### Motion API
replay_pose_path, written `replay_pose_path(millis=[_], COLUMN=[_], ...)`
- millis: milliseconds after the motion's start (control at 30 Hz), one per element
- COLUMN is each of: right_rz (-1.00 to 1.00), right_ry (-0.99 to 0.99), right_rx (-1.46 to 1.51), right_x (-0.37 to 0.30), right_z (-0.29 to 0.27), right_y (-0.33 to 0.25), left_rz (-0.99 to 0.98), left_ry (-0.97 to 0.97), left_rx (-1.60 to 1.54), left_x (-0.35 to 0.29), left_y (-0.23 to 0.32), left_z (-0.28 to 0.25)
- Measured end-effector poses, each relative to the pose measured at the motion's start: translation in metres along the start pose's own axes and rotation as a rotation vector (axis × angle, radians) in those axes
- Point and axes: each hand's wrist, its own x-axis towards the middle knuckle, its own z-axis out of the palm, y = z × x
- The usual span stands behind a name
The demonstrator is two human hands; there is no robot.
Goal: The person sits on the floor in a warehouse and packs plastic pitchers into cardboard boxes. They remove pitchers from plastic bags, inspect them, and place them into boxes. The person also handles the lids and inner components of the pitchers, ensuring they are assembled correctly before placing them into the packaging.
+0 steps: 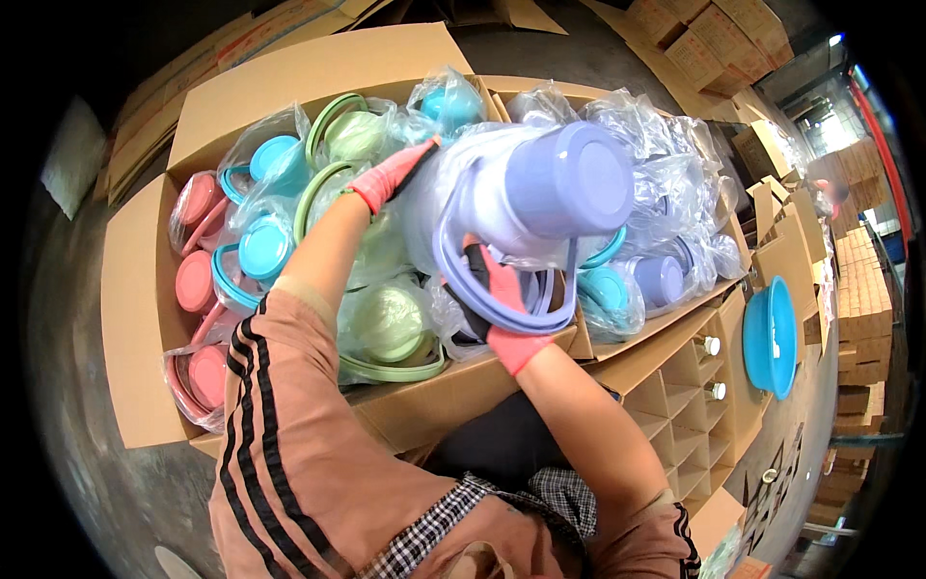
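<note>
A lavender jug point(569, 183) with a cup-shaped lid and loop handle lies tilted between my hands, its pale body wrapped in clear plastic. My left hand point(397, 176), in a pink and black glove, closes against the wrapped end of the body; its fingertips are partly hidden. From below, my right hand point(503, 301), gloved alike, grips the jug beside the handle, fingers partly behind it. Under them, a cardboard box point(415, 405) holds bagged jugs in rows: pink jugs point(196, 280), blue jugs point(265, 246) and green jugs point(386, 318).
Right of it, a second box point(666, 307) holds more bagged lavender jugs point(659, 280) and a teal one point(606, 288). Nearer me stands a divided carton point(680, 398) with white-capped bottles point(714, 391). A blue basin point(770, 338) leans at the right. Stacked cartons point(714, 43) stand farther off.
</note>
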Motion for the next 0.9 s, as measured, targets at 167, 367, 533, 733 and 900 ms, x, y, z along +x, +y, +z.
replay_pose_path(millis=[167, 367, 533, 733, 900], right_rz=[-0.302, 0.113, 0.001, -0.301, -0.344], right_ry=[-0.277, -0.282, -0.232, 0.389, 0.456], right_rx=[-0.683, -0.323, -0.497, -0.634, -1.035], right_x=[0.02, -0.017, -0.108, -0.202, -0.252], right_z=[-0.023, 0.018, -0.016, -0.135, -0.176], right_y=[0.024, 0.001, -0.02, -0.019, 0.024], left_rz=[0.076, 0.218, 0.622, 0.75, 0.304], left_ry=[-0.03, 0.198, 0.816, 0.785, 0.574], left_rx=[-0.477, 0.002, 0.614, 1.612, 1.573], left_x=[-0.016, 0.053, 0.049, 0.017, 0.037], left_y=[-0.006, -0.035, -0.041, 0.0, 0.02], left_z=[0.062, 0.0, -0.011, 0.027, 0.061])
